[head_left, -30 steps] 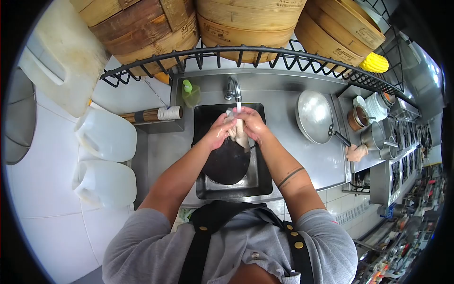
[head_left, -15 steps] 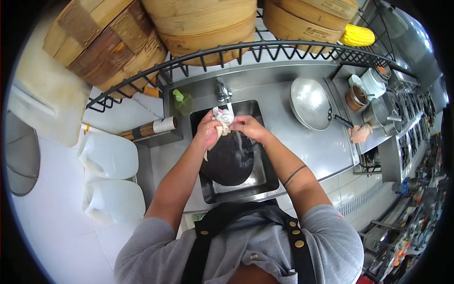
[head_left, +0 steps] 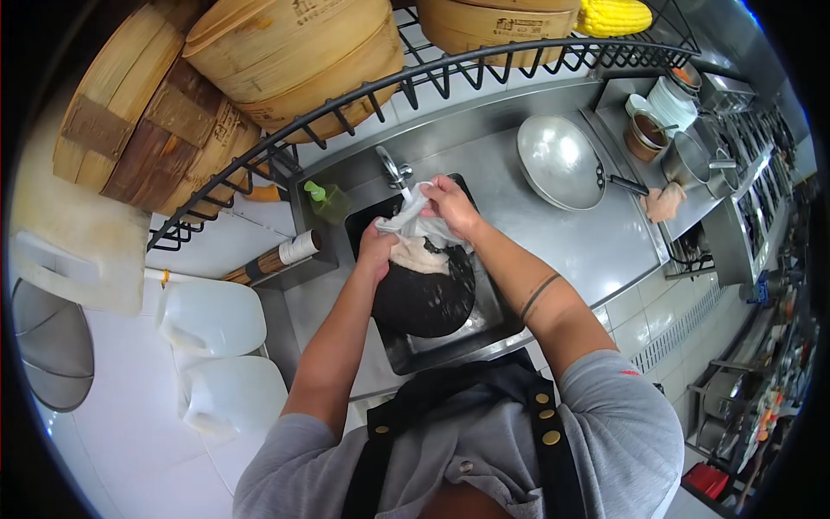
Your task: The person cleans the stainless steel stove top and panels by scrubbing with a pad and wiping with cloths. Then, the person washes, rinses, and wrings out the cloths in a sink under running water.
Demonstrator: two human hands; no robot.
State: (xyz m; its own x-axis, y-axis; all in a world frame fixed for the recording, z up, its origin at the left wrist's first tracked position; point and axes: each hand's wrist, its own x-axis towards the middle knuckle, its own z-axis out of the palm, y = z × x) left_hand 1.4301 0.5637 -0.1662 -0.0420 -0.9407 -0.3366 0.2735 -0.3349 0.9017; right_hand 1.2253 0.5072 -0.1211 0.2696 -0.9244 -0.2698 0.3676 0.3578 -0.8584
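A pale wet cloth (head_left: 418, 254) is stretched between my two hands over the sink (head_left: 399, 356), beneath the tap (head_left: 393, 169). My left hand (head_left: 375, 248) is closed on the cloth's left edge. On the upper right, my right hand (head_left: 450, 208) pinches its folded top. The lower part of the cloth hangs down over a dark round pan, perhaps a wok (head_left: 424, 301), which sits in the sink. Water glistens on the pan's black surface. The cloth hides the pan's far side.
Bamboo steamers (head_left: 294, 69) stand on a black wire rack (head_left: 363, 93) above the sink. To the right lies a silver wok (head_left: 562, 163) with a black handle. A soap bottle (head_left: 327, 201) stands at the sink's back left corner. White plastic jugs (head_left: 216, 316) are at the left.
The bunched cloth has been opened out and now spreads over the pan. My right hand has moved up onto the cloth. The whole view has turned slightly.
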